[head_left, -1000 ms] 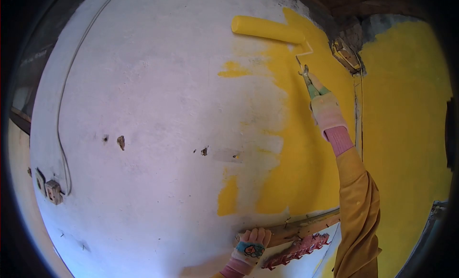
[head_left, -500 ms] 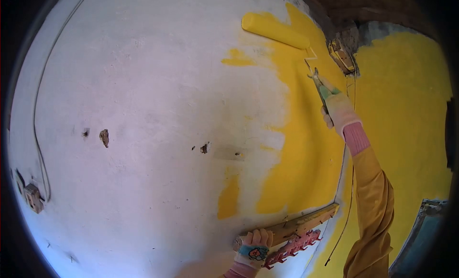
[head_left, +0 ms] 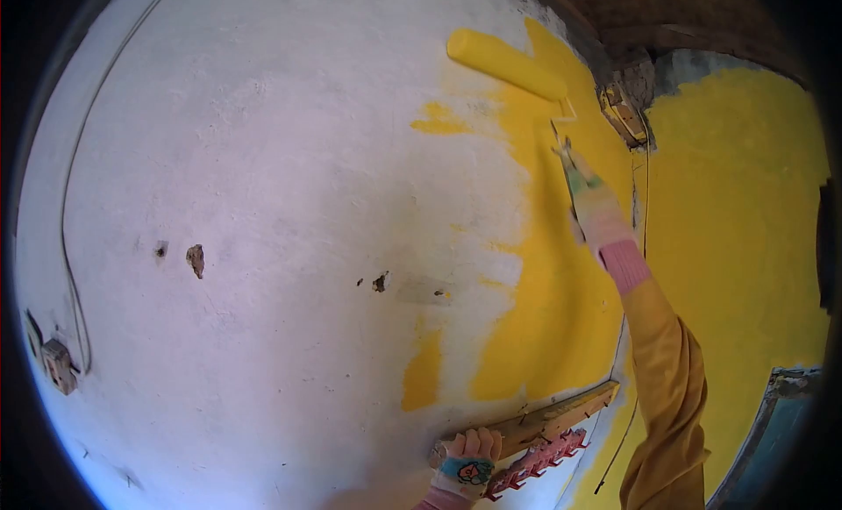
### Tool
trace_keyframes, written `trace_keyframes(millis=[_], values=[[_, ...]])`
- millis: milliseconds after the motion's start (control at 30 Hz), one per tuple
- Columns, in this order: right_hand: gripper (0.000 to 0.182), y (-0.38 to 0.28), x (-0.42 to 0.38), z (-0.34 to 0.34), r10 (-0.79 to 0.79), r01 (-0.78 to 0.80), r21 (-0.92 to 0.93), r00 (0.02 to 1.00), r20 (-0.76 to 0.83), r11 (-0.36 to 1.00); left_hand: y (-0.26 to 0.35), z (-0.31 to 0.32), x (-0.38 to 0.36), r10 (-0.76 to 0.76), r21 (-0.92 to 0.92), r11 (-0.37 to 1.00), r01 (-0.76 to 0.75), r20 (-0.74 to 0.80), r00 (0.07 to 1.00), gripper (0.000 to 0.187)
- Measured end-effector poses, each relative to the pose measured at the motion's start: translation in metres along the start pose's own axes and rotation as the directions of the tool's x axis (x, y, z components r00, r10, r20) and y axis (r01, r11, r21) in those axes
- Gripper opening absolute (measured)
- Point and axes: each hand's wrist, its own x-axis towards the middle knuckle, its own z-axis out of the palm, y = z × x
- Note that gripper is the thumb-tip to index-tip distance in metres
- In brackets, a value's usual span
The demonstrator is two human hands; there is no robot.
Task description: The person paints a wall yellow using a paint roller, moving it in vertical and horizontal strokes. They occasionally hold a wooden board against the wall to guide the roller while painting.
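My right hand (head_left: 601,216), in a pale glove with a pink cuff, is wrapped round the handle of a paint roller. The yellow-coated roller (head_left: 509,64) is tilted against the upper wall, across the border between yellow paint and bare white plaster. Low in the view, my left hand (head_left: 471,462), gloved with a cartoon print on its back, has its fingers curled over the left end of a wooden board (head_left: 548,422). Nails or pegs stick out of that board. Just below it is a red rack with several hooks (head_left: 539,464).
The white wall (head_left: 263,159) has several chipped holes. A cable (head_left: 74,159) runs down the left to a socket box (head_left: 60,367). Another box (head_left: 623,115) sits by the upper corner, with a wire hanging from it. The right wall (head_left: 728,229) is yellow.
My right hand and forearm have swung a little to the left beneath the roller, which stays at nearly the same spot. The view has shifted slightly; my left hand keeps its hold.
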Motion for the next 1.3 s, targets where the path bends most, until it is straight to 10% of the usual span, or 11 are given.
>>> trace_keyframes(millis=[67,167,333,433,500,600,633,667,900,1133,1300], values=[[0.038,0.002,0.046,0.004,-0.418,0.393,-0.377,0.908,0.017,0.839,0.002,0.009,-0.002,-0.014,-0.029,1.000,0.011,-0.096,0.995,0.027],[0.038,-0.046,0.035,0.005,0.049,-0.051,0.234,0.999,0.016,0.971,0.002,0.003,0.001,-0.020,0.002,1.000,0.020,-0.054,0.998,0.030],[0.039,-0.020,-0.048,-0.002,0.159,-0.168,0.142,0.985,0.073,0.975,0.001,-0.009,0.003,0.011,0.025,1.000,-0.013,0.066,0.998,0.027],[0.040,0.043,-0.051,0.005,0.022,-0.021,0.046,1.000,-0.023,0.999,0.003,-0.011,0.004,-0.011,0.008,1.000,0.010,0.117,0.993,0.028],[0.042,0.071,-0.034,0.004,-0.370,0.367,-0.118,0.929,-0.006,0.923,0.003,-0.006,0.003,-0.016,-0.003,1.000,0.017,0.169,0.985,0.030],[0.041,-0.011,-0.019,-0.004,-0.050,0.046,0.054,0.996,0.072,0.997,0.015,0.017,-0.006,-0.073,-0.068,0.995,0.077,0.067,0.995,0.029],[0.040,-0.025,-0.002,-0.006,0.003,-0.013,0.133,0.997,0.077,0.991,0.025,0.015,-0.006,-0.433,-0.824,0.489,0.287,0.057,0.900,0.029],[0.040,-0.037,0.017,-0.006,0.057,-0.075,0.211,0.994,0.088,0.975,0.031,0.012,-0.007,-0.604,-0.908,-0.413,0.067,0.329,0.726,0.029],[0.035,-0.081,0.159,0.001,-0.015,0.010,0.202,1.000,0.021,0.979,0.035,0.003,-0.002,-0.615,-0.836,-0.546,0.060,0.448,0.648,0.035],[0.035,-0.051,0.057,-0.011,-0.185,0.180,0.047,0.975,0.121,0.983,0.033,0.010,-0.011,-0.574,-0.873,-0.467,0.141,0.420,0.703,0.036],[0.040,-0.041,0.027,-0.019,0.057,-0.057,-0.002,0.995,0.086,0.998,0.043,0.003,-0.002,-0.654,-0.866,-0.498,0.050,0.413,0.634,0.033]])
